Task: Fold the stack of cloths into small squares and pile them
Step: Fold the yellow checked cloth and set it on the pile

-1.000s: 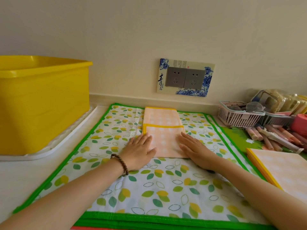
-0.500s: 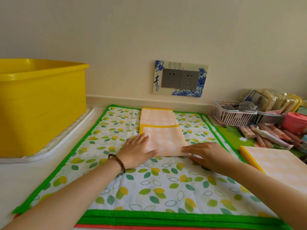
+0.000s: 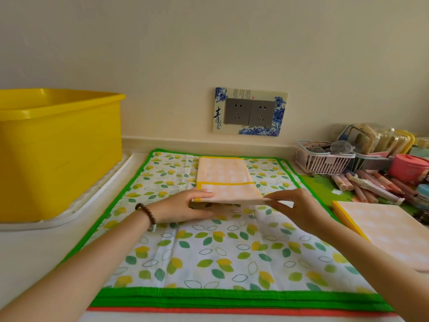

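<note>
Both hands, left [image 3: 185,206] and right [image 3: 293,205], pinched the near edge of the peach, yellow-bordered folded cloth [image 3: 226,182], lifting it at centre frame.

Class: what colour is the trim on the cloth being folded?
Yellow trim on the peach checked cloth, clearest in the head view.

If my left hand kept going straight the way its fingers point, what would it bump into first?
Probably the right hand: the left hand points rightward along the lifted near edge of the peach cloth, whose other corner the right hand pinches.
</note>
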